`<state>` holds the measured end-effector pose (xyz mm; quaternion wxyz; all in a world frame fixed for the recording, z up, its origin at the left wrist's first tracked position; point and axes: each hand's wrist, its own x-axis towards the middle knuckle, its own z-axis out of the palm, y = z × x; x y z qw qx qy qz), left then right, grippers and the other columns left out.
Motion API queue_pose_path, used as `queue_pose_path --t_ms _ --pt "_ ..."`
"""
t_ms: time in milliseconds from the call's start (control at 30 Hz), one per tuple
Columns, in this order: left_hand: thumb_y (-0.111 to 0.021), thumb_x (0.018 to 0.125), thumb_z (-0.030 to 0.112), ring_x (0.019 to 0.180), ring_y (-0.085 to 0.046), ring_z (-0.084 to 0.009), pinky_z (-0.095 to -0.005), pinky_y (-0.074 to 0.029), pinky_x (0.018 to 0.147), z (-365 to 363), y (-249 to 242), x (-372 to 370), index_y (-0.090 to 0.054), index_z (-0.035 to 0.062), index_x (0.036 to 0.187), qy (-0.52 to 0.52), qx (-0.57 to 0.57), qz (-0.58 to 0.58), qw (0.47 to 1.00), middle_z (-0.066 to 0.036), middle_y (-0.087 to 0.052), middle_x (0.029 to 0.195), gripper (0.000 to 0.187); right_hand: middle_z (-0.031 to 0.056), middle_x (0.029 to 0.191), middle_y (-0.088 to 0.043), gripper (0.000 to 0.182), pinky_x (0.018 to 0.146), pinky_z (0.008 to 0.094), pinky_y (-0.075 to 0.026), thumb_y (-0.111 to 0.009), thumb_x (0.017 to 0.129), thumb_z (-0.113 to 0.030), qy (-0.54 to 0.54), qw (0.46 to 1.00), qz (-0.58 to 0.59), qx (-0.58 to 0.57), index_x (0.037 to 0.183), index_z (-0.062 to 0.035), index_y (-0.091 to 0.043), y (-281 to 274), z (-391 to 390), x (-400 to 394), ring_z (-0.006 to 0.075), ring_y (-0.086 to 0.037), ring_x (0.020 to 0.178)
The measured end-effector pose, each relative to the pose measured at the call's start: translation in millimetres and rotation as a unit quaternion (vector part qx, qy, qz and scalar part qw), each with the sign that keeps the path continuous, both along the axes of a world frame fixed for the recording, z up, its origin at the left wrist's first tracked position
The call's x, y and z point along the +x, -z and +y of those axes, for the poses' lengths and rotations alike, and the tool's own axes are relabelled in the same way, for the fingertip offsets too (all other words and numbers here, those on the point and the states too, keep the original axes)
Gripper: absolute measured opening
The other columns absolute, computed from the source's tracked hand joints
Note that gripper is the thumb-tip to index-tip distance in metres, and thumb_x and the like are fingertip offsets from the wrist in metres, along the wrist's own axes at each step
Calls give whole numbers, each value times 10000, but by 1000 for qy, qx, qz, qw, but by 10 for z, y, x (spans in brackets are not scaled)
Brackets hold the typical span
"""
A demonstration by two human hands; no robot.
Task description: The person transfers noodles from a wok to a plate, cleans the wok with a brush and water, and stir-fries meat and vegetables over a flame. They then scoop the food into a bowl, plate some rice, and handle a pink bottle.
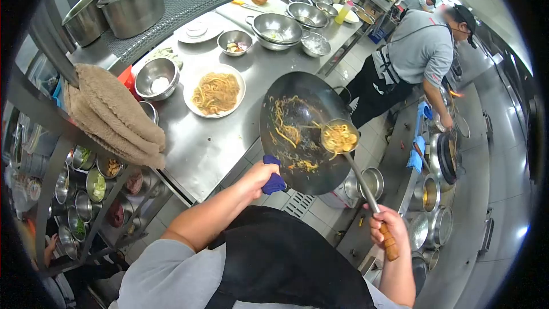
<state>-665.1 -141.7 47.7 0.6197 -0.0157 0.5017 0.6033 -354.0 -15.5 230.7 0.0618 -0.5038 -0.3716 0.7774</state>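
Observation:
In the head view, my left hand (260, 176) is closed round a folded dark blue cloth (274, 178) at the near edge of a black wok (311, 166). The wok is held up over the gap beside the steel counter, and noodles (286, 129) with sauce cling to its inside. My right hand (390, 226) grips the wooden handle of a ladle (366, 186). The ladle's bowl is over the wok's right side and holds a portion of noodles (339, 138). Left of the wok, a white plate (190, 103) heaped with noodles stands on the counter.
Steel bowls (277, 27) and a stacked white plate (197, 31) stand along the steel counter (200, 157). A brown towel (111, 111) hangs from the shelf post at left. To the right, a co-worker (420, 46) reaches towards the stove line (474, 137). Steel pots (134, 6) sit on the upper shelf.

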Motion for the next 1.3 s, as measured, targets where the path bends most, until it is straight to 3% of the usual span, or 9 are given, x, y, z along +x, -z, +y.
queue_pose_path --t_ms 233,333,533,667,833,1000,1133,1200,1300 --pt "-550 677 33 539 -522 -134 -289 -410 488 91 -141 76 -552 39 712 -32 60 111 992 -26 -536 642 35 48 630 -525 61 408 268 -427 -514 846 -74 -98 969 -163 160 809 -28 -497 72 297 -323 152 -495 428" --pt "-558 672 24 538 -511 -128 -288 -398 492 211 -155 83 -550 26 715 -21 84 163 983 -22 -536 644 43 41 634 -516 78 411 283 -434 -510 848 -70 -118 970 -148 154 904 -16 -508 299 149 -647 152 -492 433" --pt "-574 663 66 565 -537 -159 -325 -409 514 424 39 -13 -582 -5 758 22 34 233 972 -45 -567 648 119 35 628 -466 362 359 269 -351 -471 884 -91 -78 986 147 -28 1235 0 -471 -37 -220 -863 147 -437 363" --pt "-546 664 51 606 -545 -155 -290 -430 545 252 -1 -115 -586 25 825 3 51 218 975 -35 -560 696 168 33 610 -451 526 305 277 -281 -459 895 -145 -7 916 359 -180 1390 -24 -333 958 -305 -339 128 -386 321" --pt "-560 707 81 493 -562 -151 -277 -458 417 69 -312 -185 -564 57 818 -17 31 61 997 -37 -563 654 114 22 629 -444 460 318 258 -283 -426 915 -136 37 923 300 -239 1345 20 -375 529 -356 -577 109 -390 340" --pt "-555 699 66 529 -581 -149 -279 -471 454 -41 -177 -186 -573 42 796 -27 12 19 999 -40 -578 675 102 27 652 -452 428 342 251 -312 -439 906 -130 52 936 254 -240 1303 29 -419 304 -229 -385 123 -401 362" --pt "-554 690 77 519 -545 -142 -275 -443 465 -74 -161 -146 -559 41 757 -35 29 31 999 -32 -540 645 76 54 627 -499 283 340 271 -363 -487 869 -89 -61 997 11 -39 1140 -12 -517 -40 33 -196 152 -444 375" --pt "-560 673 63 533 -542 -134 -273 -432 480 -93 -305 -123 -569 26 779 -33 54 96 993 -35 -550 659 112 61 624 -503 55 348 258 -383 -499 847 -55 -82 993 -79 25 898 -33 -502 -156 67 -207 154 -470 401" --pt "-549 669 30 557 -525 -128 -267 -421 513 -10 -283 -69 -556 50 804 -21 64 192 979 -23 -556 692 137 58 627 -499 46 363 263 -385 -505 849 -51 -106 984 -136 50 840 -46 -460 -143 43 -330 153 -470 409"
